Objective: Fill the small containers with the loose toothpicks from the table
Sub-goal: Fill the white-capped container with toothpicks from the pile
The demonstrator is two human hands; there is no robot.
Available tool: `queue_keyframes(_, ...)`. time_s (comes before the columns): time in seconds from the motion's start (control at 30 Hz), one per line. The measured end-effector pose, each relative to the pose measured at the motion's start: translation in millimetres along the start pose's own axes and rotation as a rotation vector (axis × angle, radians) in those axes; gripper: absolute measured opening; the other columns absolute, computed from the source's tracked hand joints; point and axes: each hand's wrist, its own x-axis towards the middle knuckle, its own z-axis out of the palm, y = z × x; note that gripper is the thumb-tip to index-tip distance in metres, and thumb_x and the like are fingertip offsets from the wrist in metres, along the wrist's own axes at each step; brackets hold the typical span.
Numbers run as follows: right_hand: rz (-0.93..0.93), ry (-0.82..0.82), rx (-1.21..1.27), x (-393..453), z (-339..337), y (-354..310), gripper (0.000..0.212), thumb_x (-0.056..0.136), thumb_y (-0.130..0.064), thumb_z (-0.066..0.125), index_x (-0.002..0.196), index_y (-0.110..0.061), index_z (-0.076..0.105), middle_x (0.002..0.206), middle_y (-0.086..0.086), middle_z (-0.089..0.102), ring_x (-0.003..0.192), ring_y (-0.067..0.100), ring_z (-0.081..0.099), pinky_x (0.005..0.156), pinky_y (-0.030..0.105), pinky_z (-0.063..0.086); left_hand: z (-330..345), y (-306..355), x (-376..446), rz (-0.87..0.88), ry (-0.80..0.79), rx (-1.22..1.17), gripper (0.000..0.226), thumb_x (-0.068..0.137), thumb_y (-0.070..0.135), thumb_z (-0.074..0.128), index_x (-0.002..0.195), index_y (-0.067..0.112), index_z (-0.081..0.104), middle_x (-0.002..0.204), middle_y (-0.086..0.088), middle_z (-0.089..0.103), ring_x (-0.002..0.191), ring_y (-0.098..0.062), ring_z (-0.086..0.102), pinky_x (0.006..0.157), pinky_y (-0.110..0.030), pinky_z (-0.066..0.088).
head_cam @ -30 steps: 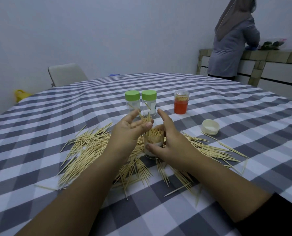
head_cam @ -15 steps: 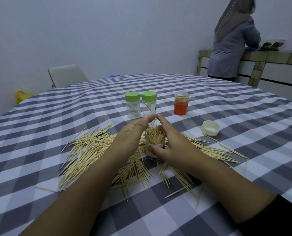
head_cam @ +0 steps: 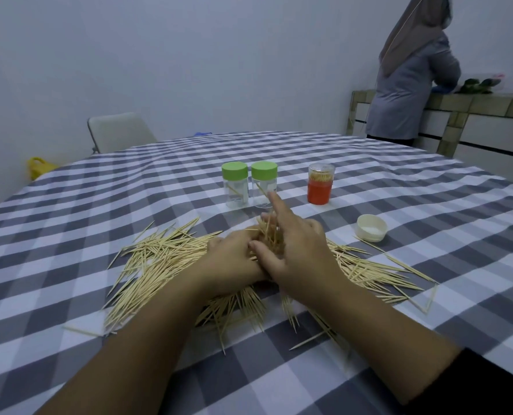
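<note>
Step in hand, by judgement: packing a toothpick bundle [head_cam: 268, 236] at frame centre. Left hand [head_cam: 234, 259] and right hand [head_cam: 297, 253] close round it, right forefinger straight; the container beneath is hidden. Loose toothpicks [head_cam: 162, 259] surround them. Next: seat the sticks upright. Green-capped containers [head_cam: 249, 184] upper centre.

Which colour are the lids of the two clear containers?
Light green, on both lids; seen in the head view.

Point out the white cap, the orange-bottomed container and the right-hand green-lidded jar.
white cap [head_cam: 372, 228]: head view, on its open inside.
orange-bottomed container [head_cam: 319, 190]: head view, on its orange lower wall.
right-hand green-lidded jar [head_cam: 264, 170]: head view, on its green lid.
</note>
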Motion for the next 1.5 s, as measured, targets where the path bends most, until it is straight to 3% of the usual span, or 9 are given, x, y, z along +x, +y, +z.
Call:
queue_keyframes(0.13,-0.12,0.201,-0.101,2,15,2,0.052,0.086,-0.036,0.048,0.136,-0.021,0.049,0.095,-0.007,0.068,0.092,0.009,0.058,0.083,0.028,0.032,5,3,0,0.045,0.049,-0.012,0.034,0.066,0.038,0.048,0.099,0.043,0.05,0.086,0.025,0.058,0.09,0.003,0.053,0.101,-0.046,0.038)
queue_keyframes(0.2,-0.169,0.234,-0.094,3,17,7,0.044,0.087,-0.033,0.046,0.127,-0.022,0.058,0.099,-0.006,0.07,0.098,0.011,0.062,0.084,0.032,0.035,4,5,-2,0.048,0.049,-0.017,0.047,0.063,0.039,0.054,0.109,0.042,0.051,0.093,0.027,0.056,0.099,-0.001,0.054,0.103,-0.045,0.036)
queue_keyframes(0.3,-0.235,0.302,-0.098,4,15,7,0.037,0.086,-0.023,0.049,0.12,-0.021,0.064,0.093,-0.004,0.071,0.095,0.015,0.064,0.081,0.036,0.035,4,8,-3,0.055,0.034,-0.039,0.035,0.063,0.037,0.066,0.094,0.045,0.05,0.092,0.031,0.053,0.096,0.006,0.052,0.104,-0.045,0.034)
queue_keyframes(0.47,-0.122,0.318,0.066,4,13,7,0.037,0.087,-0.013,0.05,0.119,-0.023,0.065,0.088,-0.006,0.07,0.085,0.012,0.062,0.082,0.042,0.043,8,7,-3,0.056,0.041,-0.045,0.053,0.059,0.044,0.067,0.108,0.039,0.048,0.093,0.029,0.055,0.094,0.009,0.051,0.105,-0.044,0.035)
queue_keyframes(0.63,0.191,0.24,0.318,4,7,14,0.029,0.096,-0.021,0.049,0.12,-0.026,0.064,0.113,-0.007,0.067,0.109,0.01,0.057,0.097,0.042,0.043,7,8,-4,0.046,0.054,-0.037,0.059,0.059,0.056,0.069,0.113,0.039,0.052,0.095,0.027,0.058,0.098,0.008,0.05,0.106,-0.042,0.033)
queue_keyframes(0.9,-0.082,-0.075,-0.086,1,8,10,0.065,0.088,-0.056,0.016,0.136,-0.029,0.049,0.143,-0.015,0.045,0.14,0.006,0.024,0.103,0.031,0.013,4,6,-4,0.027,0.159,0.058,0.045,0.082,0.032,0.066,0.123,0.038,0.048,0.092,0.025,0.051,0.1,-0.003,0.048,0.107,-0.039,0.025)
queue_keyframes(1.03,-0.008,-0.155,-0.141,2,-2,15,0.058,0.092,-0.057,0.03,0.143,-0.031,0.037,0.154,-0.014,0.025,0.142,0.006,0.012,0.108,0.031,0.009,0,2,-5,0.007,0.127,0.058,0.05,0.082,0.035,0.066,0.128,0.038,0.05,0.101,0.025,0.054,0.103,0.0,0.043,0.111,-0.035,0.02)
queue_keyframes(1.23,0.128,-0.218,0.192,2,-17,26,0.065,0.09,-0.017,0.058,0.144,-0.038,0.03,0.147,-0.014,0.029,0.121,-0.006,0.032,0.095,0.011,0.029,-7,-4,-4,-0.141,-0.018,0.27,0.076,0.088,0.031,0.057,0.152,0.025,0.015,0.155,0.003,0.026,0.143,-0.017,0.011,0.116,-0.034,0.002)
queue_keyframes(1.5,0.192,-0.144,0.266,4,-20,30,0.07,0.087,-0.017,0.061,0.143,-0.042,0.026,0.136,-0.008,0.041,0.117,0.01,0.049,0.098,0.032,0.044,4,-26,16,0.051,0.129,0.642,0.048,0.097,0.032,0.043,0.144,0.025,0.038,0.132,0.001,0.057,0.127,-0.015,0.045,0.116,-0.036,0.009)
